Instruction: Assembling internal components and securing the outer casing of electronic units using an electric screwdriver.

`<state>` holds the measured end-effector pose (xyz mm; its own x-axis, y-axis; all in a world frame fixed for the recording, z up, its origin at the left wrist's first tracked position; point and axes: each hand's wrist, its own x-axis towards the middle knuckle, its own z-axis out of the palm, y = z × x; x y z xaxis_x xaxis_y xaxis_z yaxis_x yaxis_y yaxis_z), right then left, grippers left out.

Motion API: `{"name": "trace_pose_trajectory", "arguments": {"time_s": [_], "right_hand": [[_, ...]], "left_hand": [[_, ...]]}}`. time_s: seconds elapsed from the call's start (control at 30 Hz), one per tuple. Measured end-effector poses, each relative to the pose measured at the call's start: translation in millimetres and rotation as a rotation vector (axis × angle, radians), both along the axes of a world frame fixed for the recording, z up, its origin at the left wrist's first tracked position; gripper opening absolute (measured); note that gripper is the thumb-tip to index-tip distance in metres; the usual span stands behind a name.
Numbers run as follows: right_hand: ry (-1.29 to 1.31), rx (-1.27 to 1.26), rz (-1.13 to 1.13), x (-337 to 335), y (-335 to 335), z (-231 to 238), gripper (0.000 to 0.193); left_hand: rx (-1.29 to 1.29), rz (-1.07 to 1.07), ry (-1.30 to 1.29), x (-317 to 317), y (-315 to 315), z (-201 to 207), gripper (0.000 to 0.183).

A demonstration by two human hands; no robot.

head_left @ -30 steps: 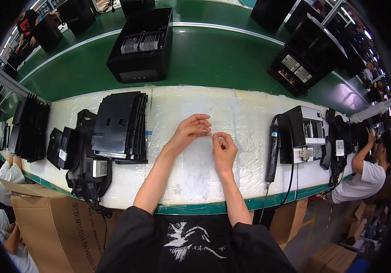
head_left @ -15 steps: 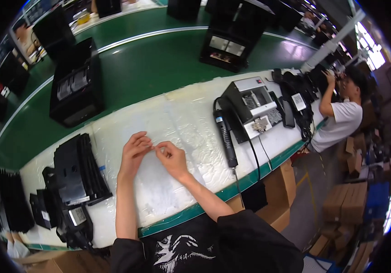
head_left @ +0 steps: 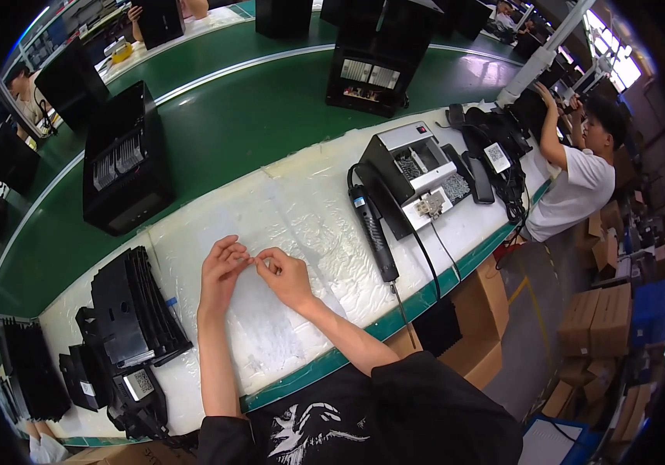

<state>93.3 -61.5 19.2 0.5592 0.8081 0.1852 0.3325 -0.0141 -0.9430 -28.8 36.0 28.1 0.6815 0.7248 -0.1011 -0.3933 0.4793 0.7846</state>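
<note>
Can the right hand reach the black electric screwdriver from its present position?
Probably yes: the right hand is on that side, and I see nothing blocking it across the white covered worktop toward the electric screwdriver.

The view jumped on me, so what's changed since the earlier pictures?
The view turned right, sliding the bench leftward in it. I see nothing taken up or released. The left hand and right hand stay close together; the screwdriver and black panels stay put.

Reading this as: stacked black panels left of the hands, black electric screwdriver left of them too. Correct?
Not the screwdriver: the head view shows the black electric screwdriver to the right of the right hand. The stacked black panels are left of the left hand, as stated.
</note>
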Motion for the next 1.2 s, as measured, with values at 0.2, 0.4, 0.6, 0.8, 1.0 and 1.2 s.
{"name": "trace_pose_trajectory", "arguments": {"time_s": [0.2,0.4,0.6,0.8,1.0,1.2], "right_hand": [[-0.011,-0.007,-0.025,1,-1,0,0.008],[0.059,-0.026,0.009,-3,1,-4,0.008],[0.095,-0.021,-0.001,0,0,-3,0.007],[0.151,-0.069,0.010,-1,1,-1,0.007],[0.172,-0.071,0.018,-2,0,1,0.006],[0.206,-0.074,0.043,-4,-1,3,0.007]], "left_hand": [[0.013,-0.027,-0.037,2,0,-3,0.045],[0.003,-0.011,-0.045,-5,0,-6,0.044],[0.001,-0.054,-0.064,1,2,-5,0.044],[0.009,-0.049,-0.044,-2,3,-3,0.043],[0.032,-0.039,-0.043,-2,2,-1,0.043],[0.028,-0.039,-0.063,-4,2,-3,0.043]]}}
